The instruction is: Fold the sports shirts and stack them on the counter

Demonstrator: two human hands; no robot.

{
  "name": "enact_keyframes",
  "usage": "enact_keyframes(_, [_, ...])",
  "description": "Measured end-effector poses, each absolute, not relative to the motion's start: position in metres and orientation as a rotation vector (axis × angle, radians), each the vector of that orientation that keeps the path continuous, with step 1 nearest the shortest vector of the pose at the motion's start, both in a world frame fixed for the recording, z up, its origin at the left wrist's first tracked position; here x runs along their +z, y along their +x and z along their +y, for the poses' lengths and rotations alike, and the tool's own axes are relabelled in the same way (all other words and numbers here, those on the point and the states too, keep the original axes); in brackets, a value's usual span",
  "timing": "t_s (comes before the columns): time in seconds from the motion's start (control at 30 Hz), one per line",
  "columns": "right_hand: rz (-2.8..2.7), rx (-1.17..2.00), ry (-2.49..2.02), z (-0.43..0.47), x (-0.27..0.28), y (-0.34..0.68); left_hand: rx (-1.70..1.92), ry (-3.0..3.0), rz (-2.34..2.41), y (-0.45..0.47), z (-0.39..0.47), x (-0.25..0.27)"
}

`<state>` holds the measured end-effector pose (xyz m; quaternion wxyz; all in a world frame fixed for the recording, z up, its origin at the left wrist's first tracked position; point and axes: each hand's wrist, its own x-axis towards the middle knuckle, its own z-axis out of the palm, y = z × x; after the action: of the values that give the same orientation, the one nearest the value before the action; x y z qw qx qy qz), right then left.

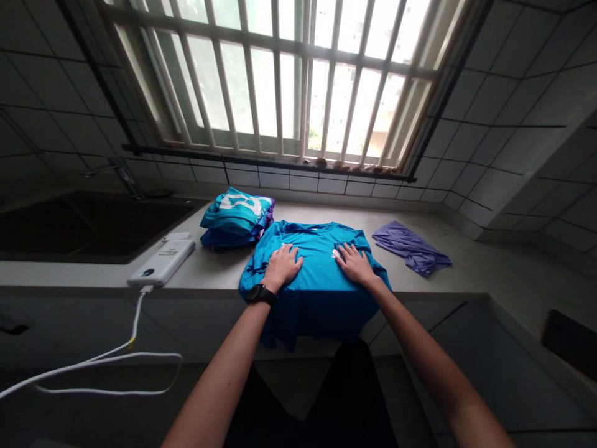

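Observation:
A bright blue T-shirt point(321, 270) lies spread on the counter, its collar toward the window and its lower part hanging over the front edge. My left hand point(283, 264), with a black watch on the wrist, rests flat on the shirt's left side. On the right side of the chest, my right hand point(354, 262) lies flat with fingers spread, partly over a small white print. Left of the shirt sits a stack of folded clothes point(237, 218), teal with white lettering on top. A crumpled purple garment point(410, 246) lies to the right.
A white power bank point(163, 258) with a white cable point(135, 326) lies at the counter's left front. Beyond it are a dark sink point(93, 224) and a faucet point(128, 179). A barred window point(280, 81) rises behind. A dark object point(571, 342) is at the far right.

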<state>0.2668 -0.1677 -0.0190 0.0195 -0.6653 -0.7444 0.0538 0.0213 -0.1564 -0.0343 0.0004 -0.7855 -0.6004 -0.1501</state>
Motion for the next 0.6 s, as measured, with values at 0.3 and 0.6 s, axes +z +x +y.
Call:
enact_keyframes(0.3, [-2.316,0.211,-2.038,-0.162,-0.028,0.270,-0.722,-2.154,-2.087,-0.018,-0.173,-0.016])
enact_keyframes(0.6, [-2.344,0.207,-1.990,-0.159,-0.031,0.272,-1.474,-1.686,-2.247,-0.088,-0.156,0.014])
